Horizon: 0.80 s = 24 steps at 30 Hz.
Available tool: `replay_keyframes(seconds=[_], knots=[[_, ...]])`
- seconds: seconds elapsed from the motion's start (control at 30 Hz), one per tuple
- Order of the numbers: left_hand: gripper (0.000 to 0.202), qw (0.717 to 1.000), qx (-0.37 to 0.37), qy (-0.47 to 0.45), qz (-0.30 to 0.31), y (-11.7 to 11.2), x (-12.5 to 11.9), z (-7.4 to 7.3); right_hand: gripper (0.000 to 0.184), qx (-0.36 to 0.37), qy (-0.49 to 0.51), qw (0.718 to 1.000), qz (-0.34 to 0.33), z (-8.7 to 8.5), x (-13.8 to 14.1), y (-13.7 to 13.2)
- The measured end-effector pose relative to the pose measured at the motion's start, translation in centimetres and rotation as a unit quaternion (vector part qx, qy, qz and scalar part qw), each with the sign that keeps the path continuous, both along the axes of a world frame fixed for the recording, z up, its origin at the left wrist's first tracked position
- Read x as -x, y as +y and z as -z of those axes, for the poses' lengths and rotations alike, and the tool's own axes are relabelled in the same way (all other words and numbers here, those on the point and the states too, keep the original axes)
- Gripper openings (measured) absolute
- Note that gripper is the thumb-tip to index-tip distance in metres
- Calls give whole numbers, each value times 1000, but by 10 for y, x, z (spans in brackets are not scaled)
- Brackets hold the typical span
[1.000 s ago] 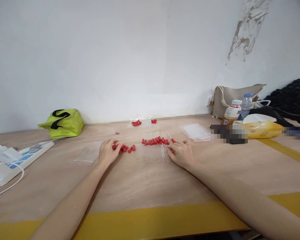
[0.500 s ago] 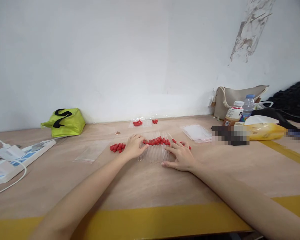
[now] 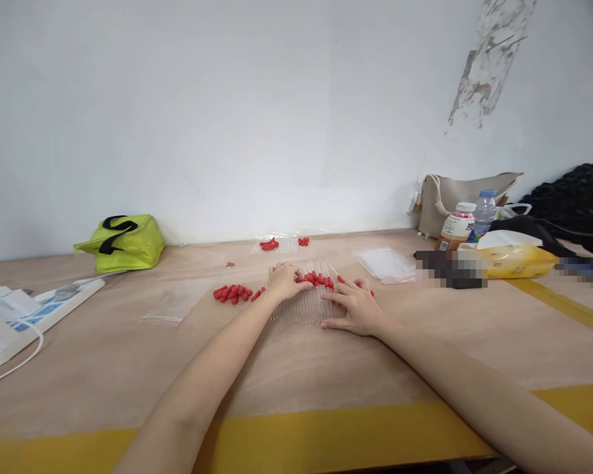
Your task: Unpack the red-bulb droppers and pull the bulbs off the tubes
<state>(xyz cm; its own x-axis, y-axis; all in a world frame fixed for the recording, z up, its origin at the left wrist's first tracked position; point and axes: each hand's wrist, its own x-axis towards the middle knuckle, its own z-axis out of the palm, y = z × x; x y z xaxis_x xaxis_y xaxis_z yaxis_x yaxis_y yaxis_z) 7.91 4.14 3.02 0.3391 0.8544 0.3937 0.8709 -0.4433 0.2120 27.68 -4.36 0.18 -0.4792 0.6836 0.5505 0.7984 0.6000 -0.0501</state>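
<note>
A row of thin clear tubes (image 3: 304, 306) lies side by side on the table, with red rubber bulbs (image 3: 319, 280) across their far ends, like droppers. My left hand (image 3: 285, 282) is closed over the left part of the bulb row, its thumb against the bulbs. Its fingertips are partly hidden. My right hand (image 3: 358, 309) rests at the right end of the tubes, open, with fingers spread and touching them. Some red bulbs show around its fingertips. A loose pile of red bulbs (image 3: 233, 293) lies left of my left hand.
Flat clear plastic bags (image 3: 175, 303) lie to the left, with a white stack of bags (image 3: 386, 265) at right. More red bulbs (image 3: 269, 244) sit by the wall. A power strip (image 3: 44, 316), a green bag (image 3: 126, 243), bottles (image 3: 455, 227) and a tissue pack (image 3: 518, 258) stand around.
My left hand has moved right along the bulb row, baring more of the loose pile at left. The right hand stays nearly where it was. The view has shifted slightly.
</note>
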Motion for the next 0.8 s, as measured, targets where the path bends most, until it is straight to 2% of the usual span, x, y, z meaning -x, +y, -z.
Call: replay_keyframes(seconds=[0.2, 0.33, 0.43, 0.5, 0.57, 0.63, 0.7, 0.8], knots=[[22, 997, -39, -44, -45, -11, 4, 0, 59, 27, 1, 1000, -9, -5, -3, -2], [18, 989, -88, -95, -67, -28, 24, 0, 60, 23, 15, 1000, -2, -4, -2, -4], [13, 982, -118, -146, -18, -46, 46, 5, 47, -12, 58, 998, 37, -5, 2, -4], [12, 982, -114, -149, 23, -59, 61, 9, 47, -43, 89, 993, 58, -8, 7, -3], [11, 982, -112, -140, 52, -70, 73, 13, 54, -66, 89, 993, 42, -14, 12, -1], [11, 982, -116, -133, 69, -77, 79, 17, 56, -79, 59, 995, -4, -18, 19, 1], [11, 981, -118, -135, 72, -81, 79, 19, 46, -83, 31, 995, -41, -19, 26, 2], [11, 980, -112, -150, 70, -83, 76, 21, 31, -87, 47, 994, -38, -11, 35, -1]])
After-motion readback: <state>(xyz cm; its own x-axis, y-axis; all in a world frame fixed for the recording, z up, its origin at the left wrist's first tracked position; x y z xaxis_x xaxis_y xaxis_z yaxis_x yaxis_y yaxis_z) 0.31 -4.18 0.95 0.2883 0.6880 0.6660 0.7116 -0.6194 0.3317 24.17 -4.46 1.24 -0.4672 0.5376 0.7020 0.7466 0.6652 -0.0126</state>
